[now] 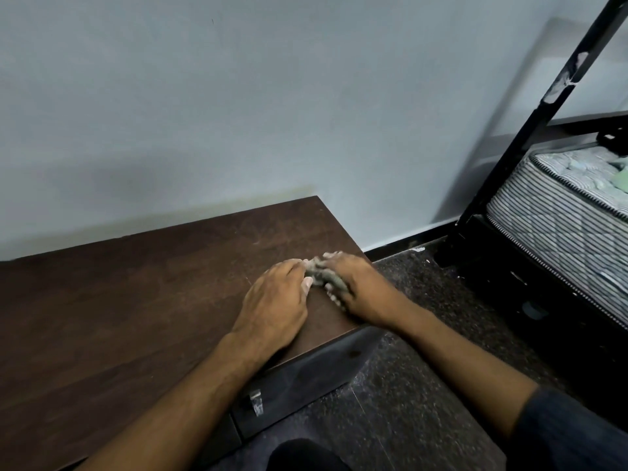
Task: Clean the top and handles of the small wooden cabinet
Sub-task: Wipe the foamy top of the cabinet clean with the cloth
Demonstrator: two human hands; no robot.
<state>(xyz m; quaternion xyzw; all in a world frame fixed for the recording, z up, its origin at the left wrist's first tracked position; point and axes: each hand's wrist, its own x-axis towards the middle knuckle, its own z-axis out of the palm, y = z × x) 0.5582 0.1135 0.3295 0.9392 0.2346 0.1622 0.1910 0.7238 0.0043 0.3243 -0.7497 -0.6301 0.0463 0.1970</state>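
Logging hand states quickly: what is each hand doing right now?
Left hand: fingers curled onto the grey cloth on the cabinet top.
Right hand: holds the same cloth.

We see the dark brown wooden cabinet top (136,300), standing on speckled dark stone floor (424,368); a crumpled grey cloth (324,274) lies near its right edge.

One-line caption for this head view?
Left hand and right hand bunch a grey cloth on the wooden cabinet top.
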